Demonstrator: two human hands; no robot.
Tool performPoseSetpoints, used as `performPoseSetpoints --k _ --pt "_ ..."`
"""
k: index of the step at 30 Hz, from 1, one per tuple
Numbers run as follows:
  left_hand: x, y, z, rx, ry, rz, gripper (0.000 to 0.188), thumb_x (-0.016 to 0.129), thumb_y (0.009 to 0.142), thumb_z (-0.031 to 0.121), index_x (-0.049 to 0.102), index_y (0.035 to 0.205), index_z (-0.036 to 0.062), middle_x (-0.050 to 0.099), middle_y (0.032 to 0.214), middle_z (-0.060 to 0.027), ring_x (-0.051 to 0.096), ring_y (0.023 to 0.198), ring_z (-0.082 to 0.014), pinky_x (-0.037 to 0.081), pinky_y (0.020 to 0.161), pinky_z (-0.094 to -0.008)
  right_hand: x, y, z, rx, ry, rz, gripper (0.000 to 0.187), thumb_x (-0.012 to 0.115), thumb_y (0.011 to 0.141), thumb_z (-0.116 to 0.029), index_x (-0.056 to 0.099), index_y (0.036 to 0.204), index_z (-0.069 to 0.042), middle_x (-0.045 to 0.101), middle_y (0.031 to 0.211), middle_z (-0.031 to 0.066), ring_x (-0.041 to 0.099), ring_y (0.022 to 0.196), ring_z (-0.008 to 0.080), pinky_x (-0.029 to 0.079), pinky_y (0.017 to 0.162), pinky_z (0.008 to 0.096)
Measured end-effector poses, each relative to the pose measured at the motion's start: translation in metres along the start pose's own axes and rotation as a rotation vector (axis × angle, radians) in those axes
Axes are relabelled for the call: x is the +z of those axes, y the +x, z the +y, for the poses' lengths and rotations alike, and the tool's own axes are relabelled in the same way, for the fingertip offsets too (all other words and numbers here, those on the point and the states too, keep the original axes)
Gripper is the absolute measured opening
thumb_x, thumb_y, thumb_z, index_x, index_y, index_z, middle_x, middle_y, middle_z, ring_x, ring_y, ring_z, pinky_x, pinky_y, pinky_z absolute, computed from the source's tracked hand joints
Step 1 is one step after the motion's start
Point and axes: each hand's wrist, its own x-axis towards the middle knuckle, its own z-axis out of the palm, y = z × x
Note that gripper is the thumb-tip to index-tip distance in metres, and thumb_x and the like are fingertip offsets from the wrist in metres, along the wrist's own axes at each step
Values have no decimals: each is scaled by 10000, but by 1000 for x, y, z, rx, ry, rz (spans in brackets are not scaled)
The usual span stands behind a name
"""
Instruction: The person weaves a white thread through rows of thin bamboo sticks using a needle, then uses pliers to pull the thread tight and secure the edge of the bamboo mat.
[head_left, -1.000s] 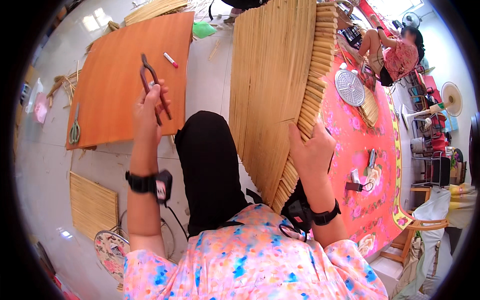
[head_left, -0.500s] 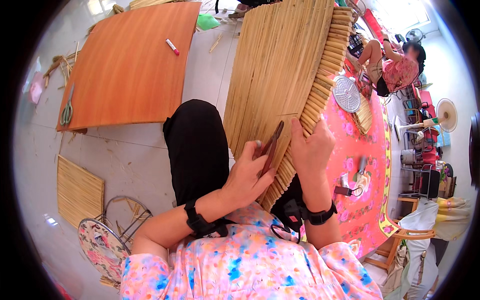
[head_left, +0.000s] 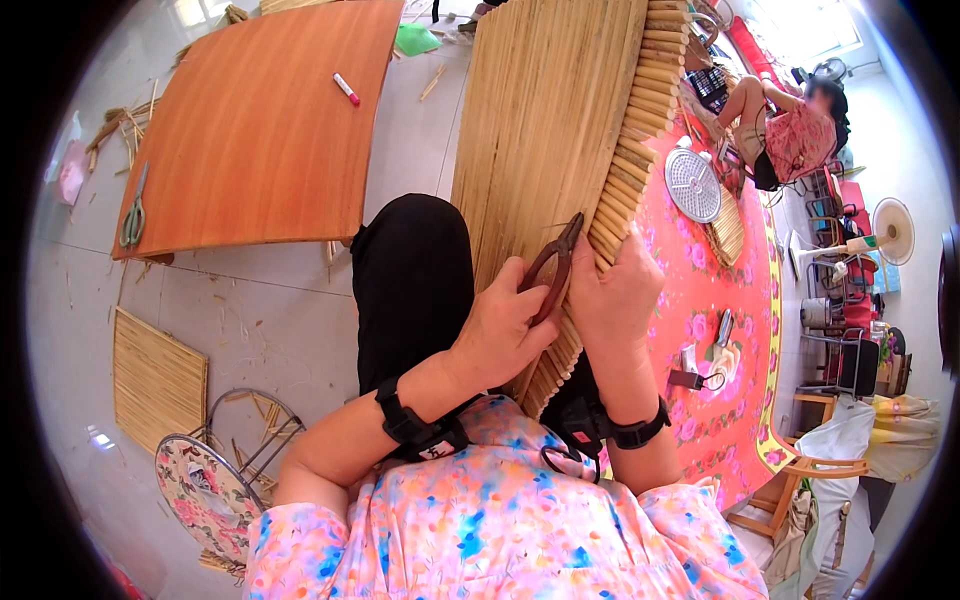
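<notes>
A long panel of tan reed-like sticks point(head_left: 545, 110) slants up and away from my lap, its stick ends lined up in a row along the right side. My left hand point(head_left: 500, 325) is closed round the reddish-brown handles of a pair of pliers point(head_left: 553, 284). The plier jaws touch or nearly touch the panel beside that row of ends, where a thin strand pokes out to the left. My right hand point(head_left: 618, 290) grips the panel's right edge, thumb on top next to the jaws; its other fingers are partly hidden beneath.
On the left stands an orange-brown board point(head_left: 270, 120) bearing scissors point(head_left: 134, 218) and a marker point(head_left: 346, 89). A smaller stick panel point(head_left: 160, 382) and a round flowered stool point(head_left: 205, 490) are below it. A red flowered cloth point(head_left: 690, 440) lies right. Another person point(head_left: 800, 135) sits at the far right.
The panel has shifted slightly left. The pliers have swung up and right, their jaws now close by my right thumb, and their handles look more spread. My right hand keeps its grip.
</notes>
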Motion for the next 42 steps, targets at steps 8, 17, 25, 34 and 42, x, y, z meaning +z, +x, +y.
performPoseSetpoints --k 8,17,25,34,42 --pt "-36 -16 21 4 26 233 208 629 721 29 438 650 -14 423 835 -122 449 700 -242 376 588 -343 6 7 31 85 -89 118 330 688 826 -206 559 917 83 618 742 268 610 713 460 486 625 493" --pt "-100 -9 26 -45 -96 -56 167 624 802 38 499 705 -14 457 911 -109 473 773 -199 391 639 -300 7 7 14 -20 -51 232 278 700 819 -162 595 978 40 646 902 205 627 662 323 508 613 390" --pt "-92 -7 38 56 -103 -122 218 675 769 56 495 679 -29 469 921 -145 503 766 -264 430 665 -332 -13 16 -29 -286 448 -49 79 682 831 -26 647 900 -6 665 806 117 632 608 222 503 556 288" --pt "-163 -22 -89 -165 396 240 242 765 733 123 547 757 19 529 995 -122 553 771 -261 460 663 -344 -24 10 -9 -158 391 -57 27 664 852 -19 661 879 -22 627 685 85 608 554 169 465 513 265" --pt "-187 -23 -226 -290 1229 407 323 742 776 313 618 955 75 550 1105 -80 538 1063 -289 485 810 -415 -30 11 -6 -486 372 -115 105 707 784 6 650 869 -20 606 658 83 576 506 213 437 462 292"
